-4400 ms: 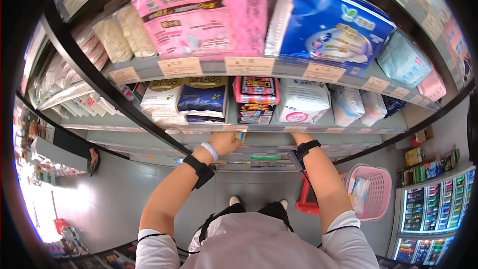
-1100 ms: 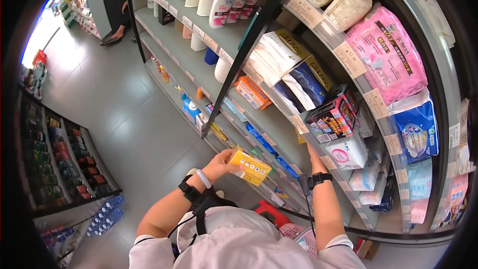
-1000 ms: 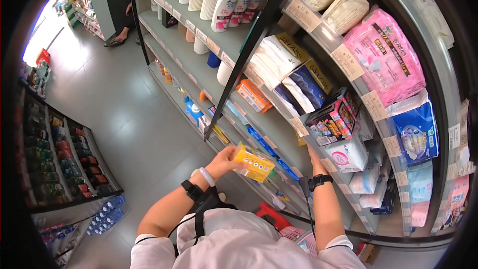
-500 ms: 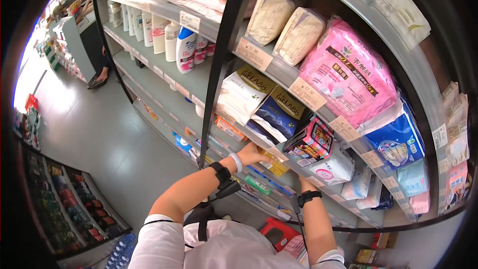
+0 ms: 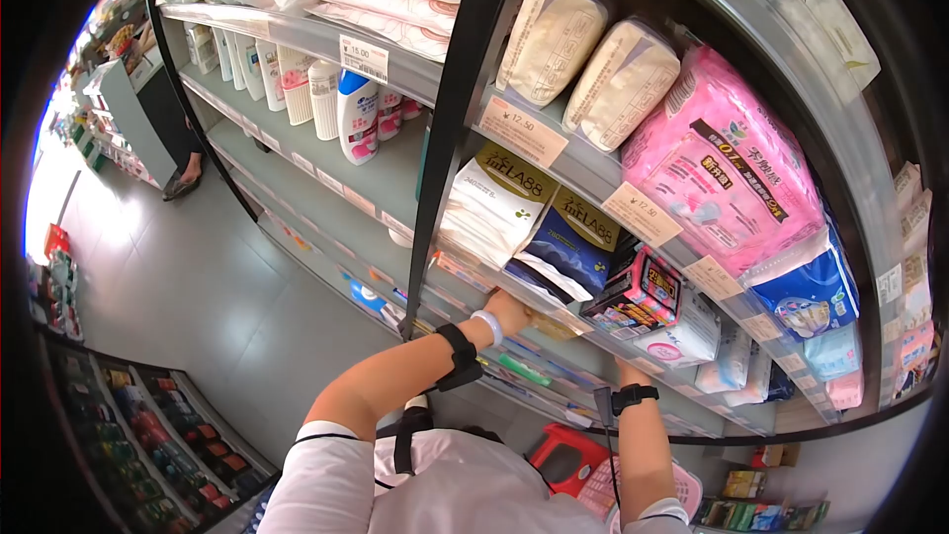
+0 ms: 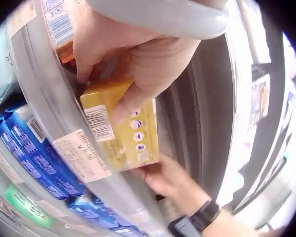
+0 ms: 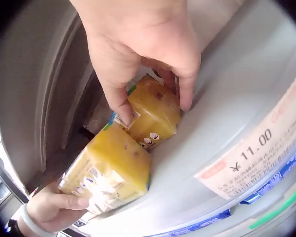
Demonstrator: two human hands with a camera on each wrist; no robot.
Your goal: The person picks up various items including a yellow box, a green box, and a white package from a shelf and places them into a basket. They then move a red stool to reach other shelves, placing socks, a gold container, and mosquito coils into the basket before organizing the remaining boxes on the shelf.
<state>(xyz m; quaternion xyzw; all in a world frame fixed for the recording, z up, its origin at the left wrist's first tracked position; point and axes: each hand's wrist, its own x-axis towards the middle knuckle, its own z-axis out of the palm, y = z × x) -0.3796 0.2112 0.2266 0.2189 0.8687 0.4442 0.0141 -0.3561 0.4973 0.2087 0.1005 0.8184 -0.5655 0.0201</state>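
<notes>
Under the tissue packs, my left hand reaches into a low shelf bay, its white bracelet showing at the wrist. In the left wrist view it grips a yellow plastic-wrapped pack with a barcode, thumb on the printed side. The right hand pinches a second yellow pack between thumb and fingers on the same shelf. Seen from the right wrist, the left hand's pack stands close beside that one, near the shelf's front edge. In the head view the shelf above hides most of both packs and the right fingers.
A price tag fronts this shelf, with blue packs below and an orange pack beside. Above stand tissue packs and a pink pack. A black upright divides the bays; a pink basket stands below.
About a second ago the left hand held its yellow pack out in front of the shelf; it has since carried it in beside the right hand's pack. The head view has swung right.
</notes>
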